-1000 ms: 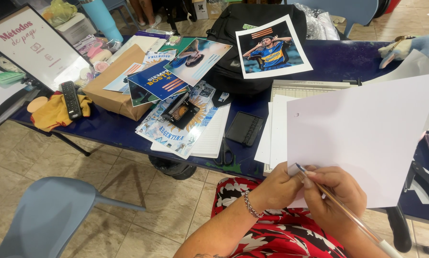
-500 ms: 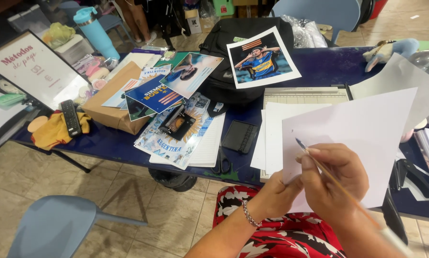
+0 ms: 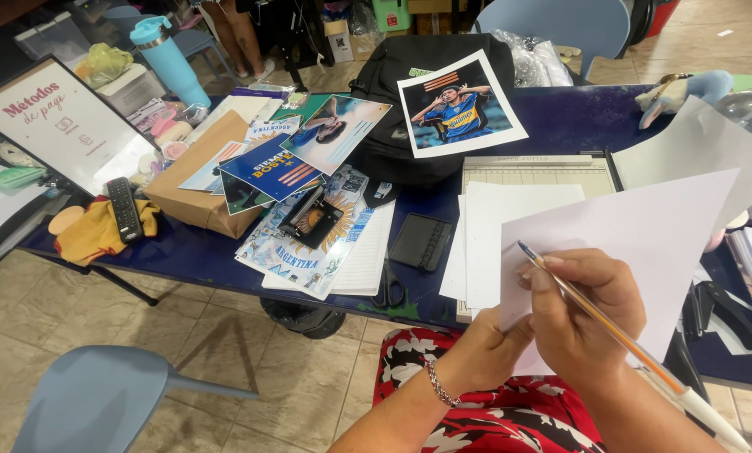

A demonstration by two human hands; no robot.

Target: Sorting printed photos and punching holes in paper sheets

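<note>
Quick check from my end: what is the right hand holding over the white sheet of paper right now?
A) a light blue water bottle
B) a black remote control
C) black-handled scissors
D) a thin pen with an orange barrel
D: the right hand has a thin orange-barrelled pen in its grip, tip against the white sheet of paper that the left hand steadies from below.

Bright, even daylight, soft shadows under the bench [image 3: 560,126]. Mild glare on the white sheet [image 3: 644,243]. Sharp centre; wide-angle bending near frame edges; slight blur on the pen [image 3: 611,327] tail.
</note>
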